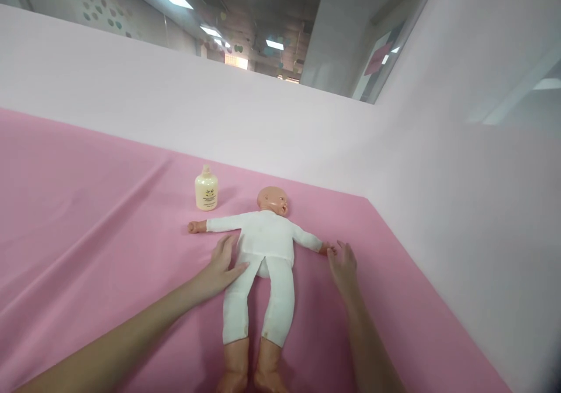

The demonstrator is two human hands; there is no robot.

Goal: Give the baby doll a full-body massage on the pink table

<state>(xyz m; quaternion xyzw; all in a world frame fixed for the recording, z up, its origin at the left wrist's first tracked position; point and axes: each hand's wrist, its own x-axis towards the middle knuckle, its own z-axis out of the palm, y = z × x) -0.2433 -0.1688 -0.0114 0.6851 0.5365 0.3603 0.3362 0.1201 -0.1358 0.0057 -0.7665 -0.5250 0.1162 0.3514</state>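
A baby doll (267, 235) in a white top and trousers lies on its back, arms spread, head away from me and bare feet toward me. My left hand (220, 269) rests at the doll's left-side hip in the view, thumb and fingers apart, the thumb over the trouser top. My right hand (343, 264) is beside the doll's small hand at the right, its fingers apart and touching or nearly touching it. Whether anything is between those fingertips is too small to tell. A cream bottle (206, 189) with dark print stands upright beyond the doll's outstretched arm at the left.
Everything lies on a pink cloth surface (109, 206) with creases at the left. A white wall (263, 130) runs behind it and another (460, 176) along the right. Above the back wall is a window pane (263, 24) with ceiling lights visible.
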